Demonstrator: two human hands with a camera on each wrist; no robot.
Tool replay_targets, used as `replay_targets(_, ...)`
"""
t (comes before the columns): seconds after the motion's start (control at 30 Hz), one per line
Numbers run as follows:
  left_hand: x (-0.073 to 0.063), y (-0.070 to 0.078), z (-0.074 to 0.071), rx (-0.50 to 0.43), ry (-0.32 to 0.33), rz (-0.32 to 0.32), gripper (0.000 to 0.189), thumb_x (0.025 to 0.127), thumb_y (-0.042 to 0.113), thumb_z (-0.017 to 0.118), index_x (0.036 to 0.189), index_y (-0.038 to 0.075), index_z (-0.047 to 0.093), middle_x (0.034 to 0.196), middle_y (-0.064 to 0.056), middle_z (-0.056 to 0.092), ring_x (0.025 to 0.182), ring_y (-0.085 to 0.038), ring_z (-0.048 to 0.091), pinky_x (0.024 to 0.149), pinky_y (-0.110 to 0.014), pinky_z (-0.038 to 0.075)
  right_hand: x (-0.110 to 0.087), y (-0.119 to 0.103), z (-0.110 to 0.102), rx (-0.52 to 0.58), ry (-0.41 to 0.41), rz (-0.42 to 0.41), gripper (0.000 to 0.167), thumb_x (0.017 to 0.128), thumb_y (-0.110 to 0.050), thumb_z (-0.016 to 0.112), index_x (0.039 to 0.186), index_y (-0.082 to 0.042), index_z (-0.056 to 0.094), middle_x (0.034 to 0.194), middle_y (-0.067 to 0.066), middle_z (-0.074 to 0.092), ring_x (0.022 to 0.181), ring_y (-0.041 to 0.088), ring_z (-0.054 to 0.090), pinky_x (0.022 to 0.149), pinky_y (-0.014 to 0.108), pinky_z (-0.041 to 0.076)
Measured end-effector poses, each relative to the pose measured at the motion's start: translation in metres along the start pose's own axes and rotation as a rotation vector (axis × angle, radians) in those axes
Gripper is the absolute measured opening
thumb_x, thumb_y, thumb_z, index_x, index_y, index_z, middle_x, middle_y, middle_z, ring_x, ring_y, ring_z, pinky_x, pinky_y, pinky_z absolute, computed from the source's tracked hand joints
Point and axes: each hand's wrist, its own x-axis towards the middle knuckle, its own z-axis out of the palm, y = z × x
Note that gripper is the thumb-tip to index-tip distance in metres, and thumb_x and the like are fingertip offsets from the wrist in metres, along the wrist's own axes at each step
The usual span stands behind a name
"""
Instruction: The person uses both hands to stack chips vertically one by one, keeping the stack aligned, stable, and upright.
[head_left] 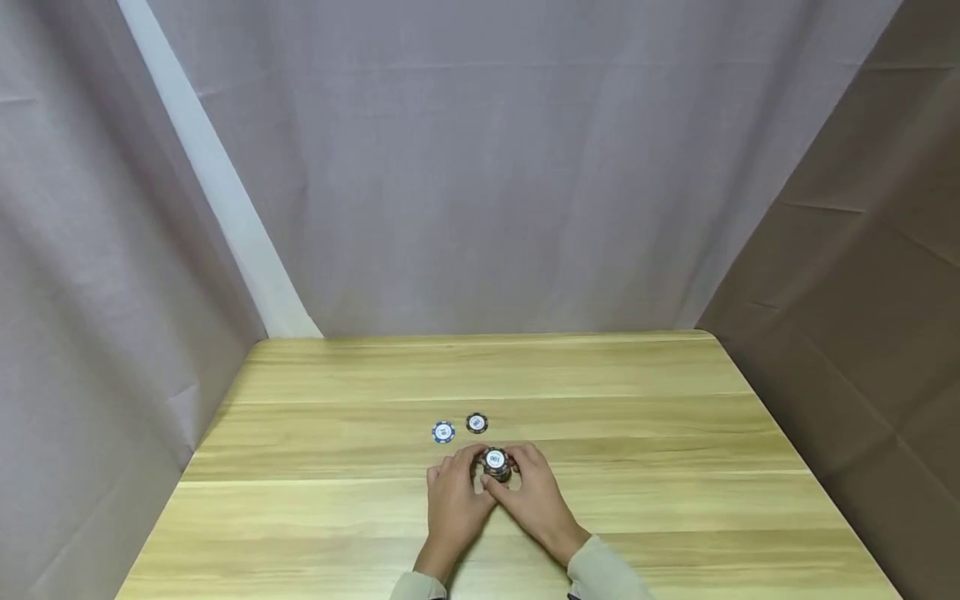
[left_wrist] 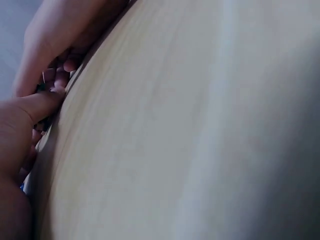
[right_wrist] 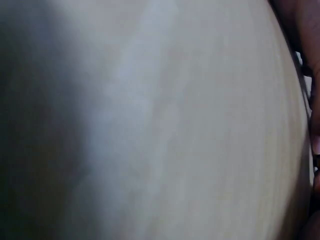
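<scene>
A short stack of black poker chips (head_left: 495, 461), the top one marked 100 on a white centre, stands between both hands near the front of the table. My left hand (head_left: 456, 498) curls round its left side, and my right hand (head_left: 534, 502) grips it from the right with thumb in front and fingers behind. In the left wrist view the left hand (left_wrist: 15, 142) shows at the left edge, its fingers partly hiding the chips. Only a strip of the right hand (right_wrist: 312, 30) enters the right wrist view.
Just beyond the hands lie a blue-edged poker chip (head_left: 443, 432) and a black-edged poker chip (head_left: 476, 423), flat and side by side. The wooden table (head_left: 637, 417) reaches back to a grey curtain (head_left: 480, 183), with more cloth hanging on both sides.
</scene>
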Motion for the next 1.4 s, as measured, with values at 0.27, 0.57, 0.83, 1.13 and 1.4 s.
replay_targets(0.27, -0.004, -0.008, -0.016, -0.194, -0.103, -0.044, 0.064, 0.075, 0.015, 0.09, 0.134, 0.013, 0.067, 0.114, 0.004, 0.074, 0.092, -0.01, 0.061, 0.094, -0.041, 0.034, 0.001, -0.001, 0.013, -0.051, 0.006, 0.01, 0.041, 0.09, -0.036, 0.083, 0.12, -0.01, 0.071, 0.116, -0.002, 0.06, 0.114, 0.019, 0.059, 0.099, 0.045, 0.055)
replay_targets(0.57, -0.005, -0.016, -0.027, -0.324, -0.239, -0.084, 0.059, 0.08, 0.003, 0.077, 0.137, 0.009, 0.062, 0.115, 0.005, 0.073, 0.094, -0.011, 0.06, 0.089, -0.04, 0.029, -0.008, -0.002, 0.021, -0.152, 0.053, -0.025, 0.042, 0.085, -0.029, 0.087, 0.118, -0.009, 0.07, 0.116, -0.002, 0.06, 0.115, 0.019, 0.06, 0.099, 0.044, 0.056)
replay_targets(0.83, 0.014, -0.022, -0.044, -0.374, -0.252, -0.094, 0.043, 0.088, -0.002, 0.068, 0.13, 0.002, 0.065, 0.105, 0.001, 0.074, 0.089, -0.008, 0.063, 0.091, -0.032, 0.046, -0.01, -0.011, 0.028, -0.179, 0.093, -0.075, 0.044, 0.08, -0.021, 0.085, 0.119, -0.009, 0.07, 0.115, -0.003, 0.06, 0.112, 0.017, 0.06, 0.098, 0.04, 0.057)
replay_targets(1.13, 0.051, -0.031, -0.073, -0.238, -0.271, 0.011, 0.031, 0.097, 0.003, 0.065, 0.129, 0.001, 0.066, 0.105, -0.004, 0.072, 0.084, -0.009, 0.063, 0.072, -0.024, 0.054, -0.021, -0.023, 0.032, -0.191, 0.104, -0.074, 0.043, 0.077, -0.021, 0.085, 0.116, -0.009, 0.07, 0.105, -0.006, 0.06, 0.1, 0.013, 0.059, 0.087, 0.035, 0.058)
replay_targets(1.4, 0.071, -0.033, -0.068, 0.108, -0.285, 0.196, 0.037, 0.089, 0.013, 0.08, 0.124, 0.004, 0.071, 0.11, -0.011, 0.073, 0.098, -0.026, 0.067, 0.084, -0.042, 0.057, -0.029, -0.027, 0.033, -0.185, 0.113, -0.024, 0.041, 0.078, -0.022, 0.085, 0.115, -0.01, 0.071, 0.107, -0.006, 0.063, 0.104, 0.014, 0.062, 0.089, 0.037, 0.059)
